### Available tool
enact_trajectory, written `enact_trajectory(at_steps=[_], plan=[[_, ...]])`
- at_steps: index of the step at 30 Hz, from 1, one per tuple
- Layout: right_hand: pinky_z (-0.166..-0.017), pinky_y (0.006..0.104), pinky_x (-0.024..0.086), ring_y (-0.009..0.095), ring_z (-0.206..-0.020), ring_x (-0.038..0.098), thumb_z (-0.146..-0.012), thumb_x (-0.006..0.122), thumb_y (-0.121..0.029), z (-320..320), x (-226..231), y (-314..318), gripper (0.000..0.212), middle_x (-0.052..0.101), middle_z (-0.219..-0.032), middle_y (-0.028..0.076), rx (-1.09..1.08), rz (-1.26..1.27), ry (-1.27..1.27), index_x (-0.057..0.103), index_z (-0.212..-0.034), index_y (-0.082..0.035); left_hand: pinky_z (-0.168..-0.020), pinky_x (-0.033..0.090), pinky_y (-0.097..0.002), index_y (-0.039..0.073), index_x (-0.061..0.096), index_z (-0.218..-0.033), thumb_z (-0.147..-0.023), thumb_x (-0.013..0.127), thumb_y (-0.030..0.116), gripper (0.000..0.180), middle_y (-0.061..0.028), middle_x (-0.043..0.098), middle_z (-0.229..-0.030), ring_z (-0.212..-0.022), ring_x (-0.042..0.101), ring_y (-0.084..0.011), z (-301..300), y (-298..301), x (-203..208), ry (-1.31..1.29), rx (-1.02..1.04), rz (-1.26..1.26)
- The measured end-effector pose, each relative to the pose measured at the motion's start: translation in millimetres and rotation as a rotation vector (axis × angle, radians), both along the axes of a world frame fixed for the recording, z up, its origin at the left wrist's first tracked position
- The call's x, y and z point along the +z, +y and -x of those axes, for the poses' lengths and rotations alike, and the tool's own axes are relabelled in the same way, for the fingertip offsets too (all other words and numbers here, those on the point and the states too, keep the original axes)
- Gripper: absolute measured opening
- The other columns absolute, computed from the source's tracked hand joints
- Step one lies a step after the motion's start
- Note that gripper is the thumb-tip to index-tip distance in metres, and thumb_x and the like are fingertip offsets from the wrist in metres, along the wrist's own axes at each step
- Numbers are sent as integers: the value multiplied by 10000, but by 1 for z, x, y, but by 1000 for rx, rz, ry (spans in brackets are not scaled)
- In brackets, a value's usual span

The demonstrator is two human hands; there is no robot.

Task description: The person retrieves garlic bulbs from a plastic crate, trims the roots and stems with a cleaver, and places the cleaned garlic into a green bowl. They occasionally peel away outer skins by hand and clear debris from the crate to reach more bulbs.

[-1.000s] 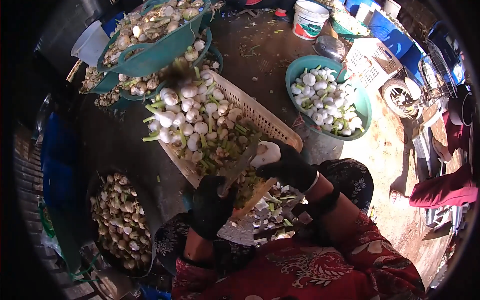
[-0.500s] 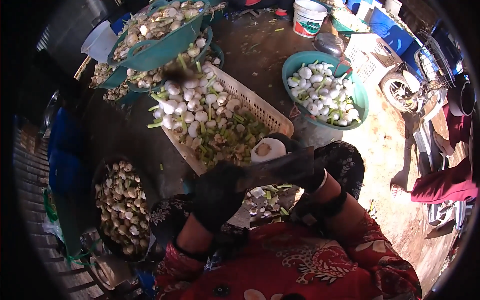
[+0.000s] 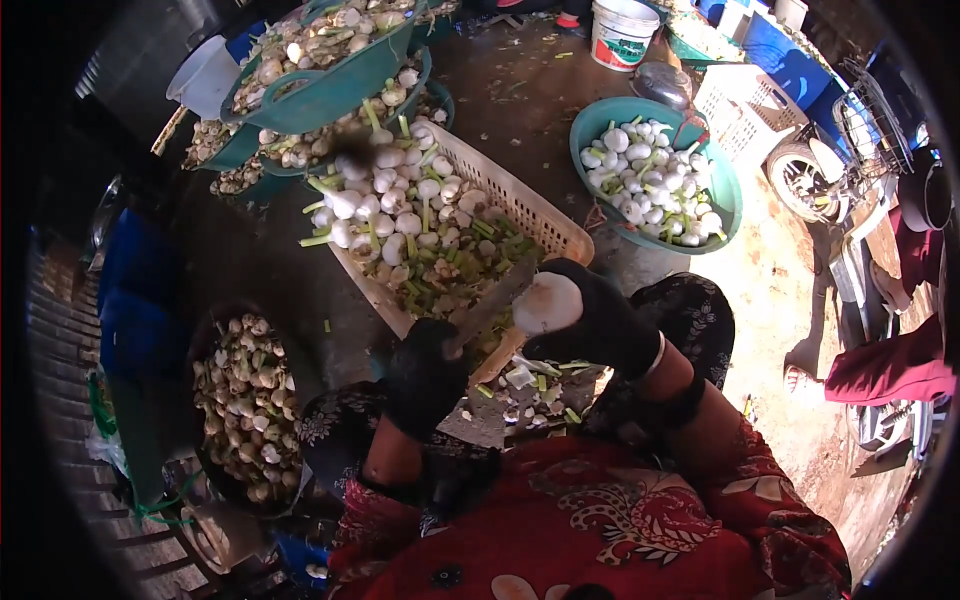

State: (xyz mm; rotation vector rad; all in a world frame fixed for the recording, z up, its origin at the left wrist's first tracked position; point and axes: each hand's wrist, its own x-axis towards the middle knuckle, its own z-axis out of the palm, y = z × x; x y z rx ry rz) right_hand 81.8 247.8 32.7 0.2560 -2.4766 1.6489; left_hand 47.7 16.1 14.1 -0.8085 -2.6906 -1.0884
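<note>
My left hand (image 3: pixel 428 378), in a dark glove, is closed around the handle of a knife (image 3: pixel 497 297). Its broad blade points up and to the right, over the crate. In my right hand (image 3: pixel 608 325), also dark-gloved, is a white garlic bulb (image 3: pixel 547 304) with its pale brownish root end showing. The blade's tip lies close beside the bulb; whether they touch I cannot tell. Beneath both hands stands a beige plastic crate (image 3: pixel 500 187). White garlic bulbs (image 3: pixel 385 205) are heaped at its far left part, with green stem cuttings (image 3: pixel 455 265) toward the near part.
To the right sits a green tub (image 3: pixel 735 195) of trimmed garlic. Stacked green basins (image 3: pixel 345 95) of untrimmed garlic rise at the far left. A dark container of garlic bulbs (image 3: pixel 250 410) is at my left. Beyond are a white bucket (image 3: pixel 620 35), a white crate (image 3: pixel 745 105) and a parked two-wheeler (image 3: pixel 805 180).
The knife has swung from lying across in front of the bulb to pointing up and away. My left hand has drawn slightly left; the bulb's face now shows more fully.
</note>
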Motion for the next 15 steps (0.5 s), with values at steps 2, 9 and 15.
enact_trajectory(at_steps=[2,9,15], plan=[[-775,330,489,211,-883,613,-541,841,-322,1,-7,-1,706,607,-975,105,31,45,-27,513,-1085,-14,-624,484,-402,46,567,-843,-710,602,88,144,-140,561,-808,-733,576,-313,-8,11,24,117,-102,41],[-759,338,489,232,-877,619,-551,829,-317,-16,21,-14,684,613,-940,123,-18,-53,-56,513,-1077,-15,-634,484,-381,53,566,-831,-690,602,101,153,-124,562,-805,-726,575,-300,12,-19,-31,25,-50,189],[-790,367,477,282,-919,602,-516,835,-348,-7,14,-11,696,602,-968,141,-169,-184,97,530,-1059,-37,-599,486,-382,34,581,-836,-708,609,121,157,-131,574,-773,-654,574,-331,16,-9,-42,88,16,79]])
